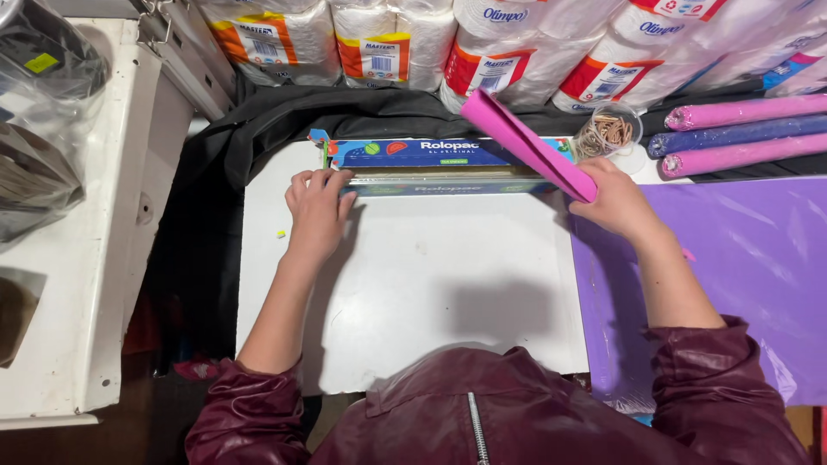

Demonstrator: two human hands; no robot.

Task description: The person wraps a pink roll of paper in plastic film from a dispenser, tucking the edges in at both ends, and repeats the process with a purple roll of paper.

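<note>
- Nearest the lens I see my dark red glossy jacket (482,413), zip down the middle, both sleeves pushed up on the forearms.
- Beyond it lies the white board (431,293), a flat work surface; a black cloth (215,172) hangs past its left edge and runs behind its far edge.
- To the right of the board I note a purple sheet (741,258) lying flat, its surface shiny; my right forearm crosses its left margin.
- My left hand (317,211) rests palm down at the far left part of the board, fingers together and stretched forward, tips touching the near edge of the long blue film box (431,164).
- That box lies crosswise along the board's far edge, lid side up.
- My right hand (616,202) is closed around the lower end of a pink rolled sheet (525,142); the roll slants up and left, over the right end of the box.
- Just behind that hand I record a clear cup of rubber bands (607,131).
- Right of the cup, three more rolls (741,133) lie side by side: pink, blue, pink.
- Farthest back, wrapped packs of paper rolls (482,43) line the rear.
- Far left, a white counter (95,215) carries a clear plastic bag (39,112).
</note>
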